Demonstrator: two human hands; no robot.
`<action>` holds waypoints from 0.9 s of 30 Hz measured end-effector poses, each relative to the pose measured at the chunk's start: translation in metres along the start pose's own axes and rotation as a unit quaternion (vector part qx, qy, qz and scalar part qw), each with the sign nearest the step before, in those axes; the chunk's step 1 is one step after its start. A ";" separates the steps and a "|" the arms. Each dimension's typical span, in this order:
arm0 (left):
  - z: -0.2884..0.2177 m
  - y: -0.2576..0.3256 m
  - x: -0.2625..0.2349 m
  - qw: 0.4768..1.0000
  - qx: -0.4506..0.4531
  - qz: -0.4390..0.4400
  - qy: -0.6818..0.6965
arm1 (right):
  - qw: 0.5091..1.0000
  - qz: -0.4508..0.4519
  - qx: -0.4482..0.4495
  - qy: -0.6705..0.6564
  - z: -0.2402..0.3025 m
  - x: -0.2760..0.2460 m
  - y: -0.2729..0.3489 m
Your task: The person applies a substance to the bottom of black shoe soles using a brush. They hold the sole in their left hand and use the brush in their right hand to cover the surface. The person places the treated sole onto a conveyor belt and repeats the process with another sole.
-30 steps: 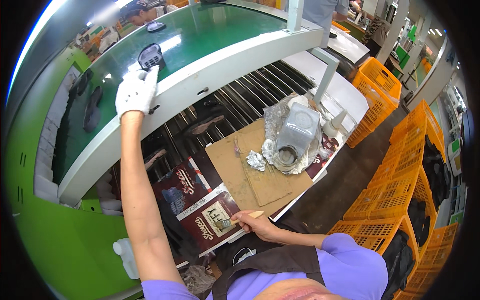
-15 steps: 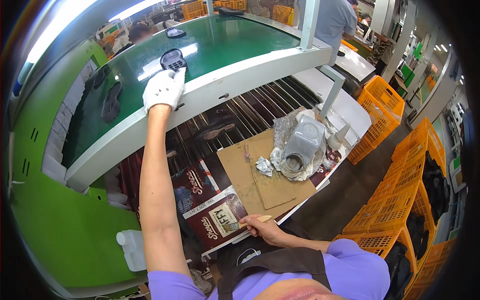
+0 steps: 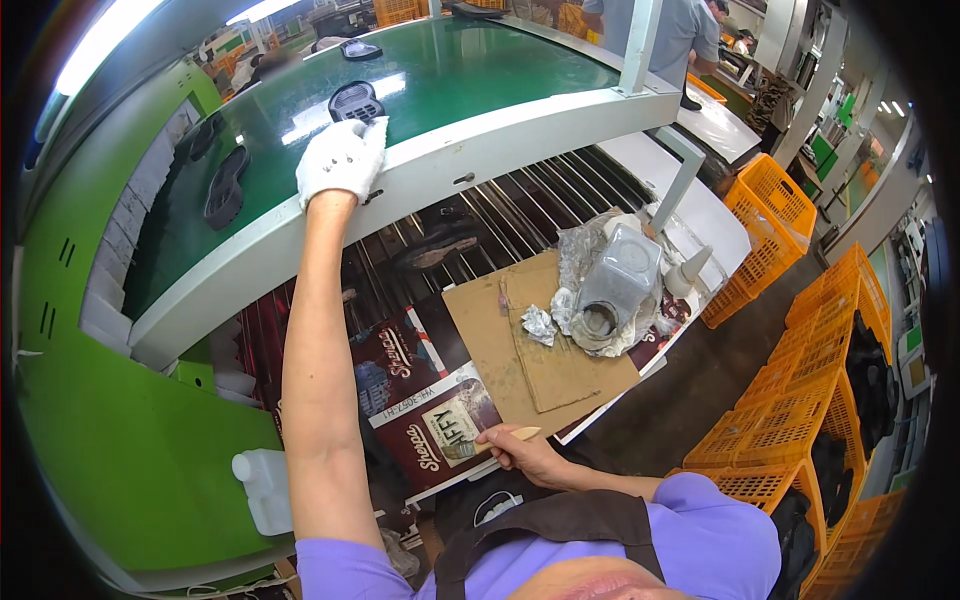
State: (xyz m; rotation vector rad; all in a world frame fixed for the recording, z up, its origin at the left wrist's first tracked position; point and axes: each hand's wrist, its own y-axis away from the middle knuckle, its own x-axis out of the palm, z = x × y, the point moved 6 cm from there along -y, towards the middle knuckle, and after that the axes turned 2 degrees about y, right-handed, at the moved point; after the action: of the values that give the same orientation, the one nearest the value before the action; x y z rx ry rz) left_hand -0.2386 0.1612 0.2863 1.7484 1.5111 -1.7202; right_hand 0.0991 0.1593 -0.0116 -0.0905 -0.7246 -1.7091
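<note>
In a white work glove, my left hand reaches over the conveyor's near rail and closes on the near end of a black shoe sole. The glove covers that end of the sole, and my fingertips are mostly hidden. Low in the middle, my bare right hand grips a flat brush by its pale wooden handle. Its bristles point left over a dark red printed carton sheet. More black soles lie on the green belt, one of them a long sole at the left.
Brown cardboard carries a cloudy plastic jug and crumpled foil. A white nozzle bottle stands beside them. Metal rollers run under the belt frame. Orange crates line the right; a person stands beyond.
The view has shifted slightly, so the belt and bench sit a little differently. My left hand stays at the sole's near end, and my right hand keeps the brush over the carton sheet.
</note>
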 end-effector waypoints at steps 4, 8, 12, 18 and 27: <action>0.000 0.001 -0.001 1.000 -0.009 0.015 0.003 | 1.000 0.008 0.003 0.000 0.002 0.002 -0.001; -0.001 0.001 -0.001 1.000 0.001 0.004 -0.003 | 1.000 0.009 0.000 0.002 0.004 0.001 -0.001; -0.001 0.003 -0.005 1.000 -0.011 0.012 0.004 | 1.000 0.006 -0.001 0.011 0.005 0.002 -0.002; -0.002 0.003 -0.003 1.000 -0.011 0.016 0.008 | 1.000 0.010 0.005 0.008 0.004 0.005 -0.003; -0.001 0.002 -0.003 1.000 -0.005 0.020 0.001 | 1.000 0.015 0.002 0.017 0.005 0.004 -0.004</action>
State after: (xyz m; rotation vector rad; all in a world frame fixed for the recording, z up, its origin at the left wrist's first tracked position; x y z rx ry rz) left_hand -0.2354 0.1597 0.2880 1.7640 1.4727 -1.6879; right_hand 0.0926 0.1590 -0.0081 -0.0685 -0.6970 -1.6774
